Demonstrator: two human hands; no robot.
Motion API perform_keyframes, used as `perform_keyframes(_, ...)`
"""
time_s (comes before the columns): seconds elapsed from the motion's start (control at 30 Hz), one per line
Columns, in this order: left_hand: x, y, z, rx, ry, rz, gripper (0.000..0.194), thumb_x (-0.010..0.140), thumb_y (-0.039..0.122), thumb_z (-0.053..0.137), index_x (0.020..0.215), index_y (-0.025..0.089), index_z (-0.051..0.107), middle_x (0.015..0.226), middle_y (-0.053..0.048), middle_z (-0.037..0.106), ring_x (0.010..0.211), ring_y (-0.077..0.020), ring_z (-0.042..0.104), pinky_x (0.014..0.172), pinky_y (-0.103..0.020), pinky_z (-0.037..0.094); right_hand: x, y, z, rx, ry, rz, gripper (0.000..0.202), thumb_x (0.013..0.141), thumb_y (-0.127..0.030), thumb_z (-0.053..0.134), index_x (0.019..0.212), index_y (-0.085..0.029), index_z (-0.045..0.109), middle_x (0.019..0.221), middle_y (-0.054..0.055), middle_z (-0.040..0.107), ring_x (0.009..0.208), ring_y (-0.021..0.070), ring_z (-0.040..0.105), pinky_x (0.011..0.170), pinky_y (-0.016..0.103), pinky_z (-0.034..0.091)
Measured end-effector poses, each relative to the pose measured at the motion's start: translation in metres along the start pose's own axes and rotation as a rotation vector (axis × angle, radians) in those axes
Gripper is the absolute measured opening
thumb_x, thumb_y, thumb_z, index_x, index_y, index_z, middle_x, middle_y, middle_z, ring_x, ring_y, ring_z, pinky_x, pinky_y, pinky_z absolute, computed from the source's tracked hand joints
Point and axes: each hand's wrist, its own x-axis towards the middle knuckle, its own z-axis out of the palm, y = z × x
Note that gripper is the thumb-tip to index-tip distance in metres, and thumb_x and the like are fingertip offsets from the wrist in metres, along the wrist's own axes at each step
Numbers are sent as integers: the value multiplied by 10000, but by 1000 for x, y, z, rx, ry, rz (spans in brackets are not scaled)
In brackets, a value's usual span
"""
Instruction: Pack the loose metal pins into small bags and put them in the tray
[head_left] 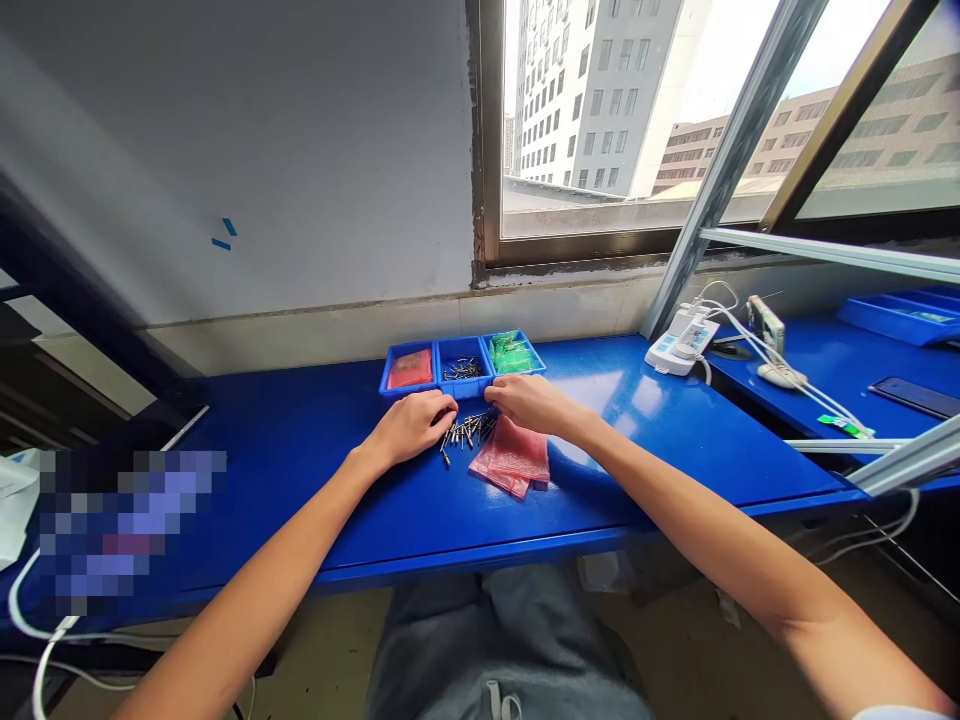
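Several small metal pins (470, 430) lie loose on the blue table between my hands. My left hand (412, 427) is at their left edge, its fingers curled together, and what they pinch, if anything, is too small to name. Just above the pile's right side is my right hand (529, 402), thumb and fingers closed, their contents hidden. Red plastic bags (514, 460) lie flat below my right hand. Behind the hands stand three joined blue bins: the left holds red bags (410, 369), the middle holds more metal pins (463, 369), the right holds green bags (511, 353).
A white power strip (682, 341) with cables sits at the right of the blue table (600, 470). Beyond a metal frame post (731, 165) are a phone (916, 397) and blue trays (904, 318). A wall and window rise behind the bins.
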Motion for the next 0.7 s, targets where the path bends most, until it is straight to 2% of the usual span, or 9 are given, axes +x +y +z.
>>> perform_keyframes(0.13,0,2,0,-12,22,15,223,1013,281,481,1018,203,690,926,-43,704,813,-169,660,733,-265,464,0,-9,-5,104,79,40,187,978,-126,478,1016,-162,658,1006,84,682,787,152,601,621,270,311)
perform_keyframes(0.23,1,4,-1,-21,37,23,219,1013,281,481,1024,203,685,923,-43,700,818,-169,656,738,-265,467,0,-18,-2,203,156,55,125,952,-163,529,1003,-174,642,998,67,659,805,148,581,645,261,322)
perform_keyframes(0.5,0,4,-2,-39,31,25,209,1006,314,509,1009,196,681,893,-38,681,791,-163,633,719,-267,456,4,-27,11,431,244,18,69,851,-117,573,891,-172,580,822,16,633,716,133,524,677,244,349)
perform_keyframes(0.7,0,5,-3,-117,55,66,228,992,370,556,1024,190,693,881,-44,683,774,-163,626,705,-269,458,7,-34,13,647,373,38,77,861,-100,577,858,-175,596,801,-2,662,724,120,567,684,225,383)
